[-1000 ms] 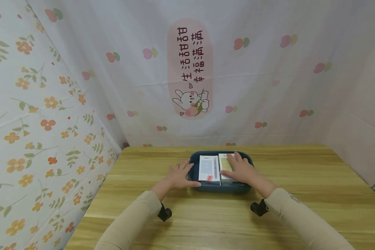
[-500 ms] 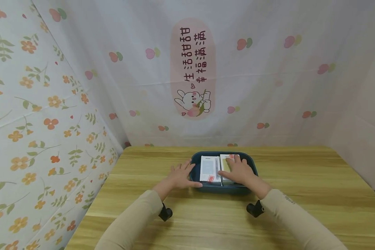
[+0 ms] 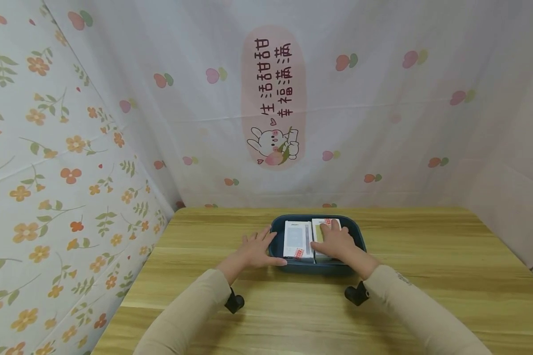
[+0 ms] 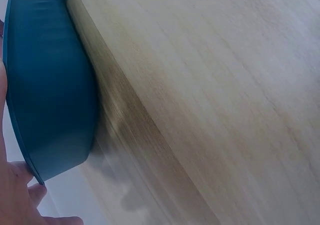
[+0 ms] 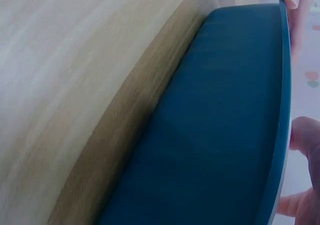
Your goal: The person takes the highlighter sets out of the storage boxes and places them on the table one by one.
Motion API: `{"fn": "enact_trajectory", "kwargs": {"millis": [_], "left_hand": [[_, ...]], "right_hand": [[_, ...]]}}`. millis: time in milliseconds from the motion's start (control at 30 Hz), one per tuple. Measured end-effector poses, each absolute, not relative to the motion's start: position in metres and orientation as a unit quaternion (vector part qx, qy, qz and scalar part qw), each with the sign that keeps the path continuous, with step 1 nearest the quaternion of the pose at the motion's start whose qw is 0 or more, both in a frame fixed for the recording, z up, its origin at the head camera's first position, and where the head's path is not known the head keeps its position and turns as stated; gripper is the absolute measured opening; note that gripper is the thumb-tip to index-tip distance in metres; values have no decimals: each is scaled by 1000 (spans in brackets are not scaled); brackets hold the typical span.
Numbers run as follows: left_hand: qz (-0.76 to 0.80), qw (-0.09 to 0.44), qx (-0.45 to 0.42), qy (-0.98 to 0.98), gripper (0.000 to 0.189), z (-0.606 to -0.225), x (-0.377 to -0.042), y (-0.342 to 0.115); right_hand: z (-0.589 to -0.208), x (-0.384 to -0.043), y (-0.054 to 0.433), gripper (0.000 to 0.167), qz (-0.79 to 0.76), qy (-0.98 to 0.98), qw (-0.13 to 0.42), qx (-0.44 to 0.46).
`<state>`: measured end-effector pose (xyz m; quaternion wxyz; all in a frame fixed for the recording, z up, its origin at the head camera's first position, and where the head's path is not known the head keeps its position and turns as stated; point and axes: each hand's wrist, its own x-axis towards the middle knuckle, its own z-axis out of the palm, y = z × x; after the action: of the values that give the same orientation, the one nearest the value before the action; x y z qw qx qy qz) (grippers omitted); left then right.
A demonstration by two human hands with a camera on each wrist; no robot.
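Observation:
A dark blue oval basin (image 3: pixel 323 269) stands near the back of the table. Two white boxes lie side by side in it. The left box (image 3: pixel 298 240) has a pale blue panel and a red sticker at its near edge; the right box (image 3: pixel 321 223) has a yellow-green panel, partly covered. My left hand (image 3: pixel 254 250) touches the basin's left end, thumb on the near rim and the fingers spread toward the far side. Over the right box my right hand (image 3: pixel 339 243) rests with spread fingers on its top, thumb at its left edge. Its palm hides part of that box.
The wood-grain table (image 3: pixel 288 315) extends around the basin. A patterned curtain (image 3: pixel 364 123) hangs behind it, and a floral one (image 3: pixel 62 212) covers the left side. Black wrist cameras (image 3: pixel 234 301) hang beneath both sleeves.
My right hand has shifted slightly left and toward me on the right box, uncovering a red sticker at the box's far edge. My left hand keeps its place at the basin rim.

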<state>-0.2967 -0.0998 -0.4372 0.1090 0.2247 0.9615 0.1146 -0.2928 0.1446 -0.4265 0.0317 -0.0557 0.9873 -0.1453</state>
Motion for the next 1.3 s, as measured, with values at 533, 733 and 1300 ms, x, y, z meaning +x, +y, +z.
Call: {"fn": "enact_trajectory", "kwargs": {"millis": [533, 733, 1300], "left_hand": [[114, 109, 224, 962, 95, -439, -297, -100], [111, 107, 224, 962, 96, -440, -298, -100], [116, 111, 224, 961, 95, -439, -297, -101]], "right_hand": [[-429, -296, 136, 61, -139, 990, -1, -8], [-428, -295, 137, 62, -145, 989, -10, -10], [-423, -289, 138, 61, -139, 990, -7, -8]]}}
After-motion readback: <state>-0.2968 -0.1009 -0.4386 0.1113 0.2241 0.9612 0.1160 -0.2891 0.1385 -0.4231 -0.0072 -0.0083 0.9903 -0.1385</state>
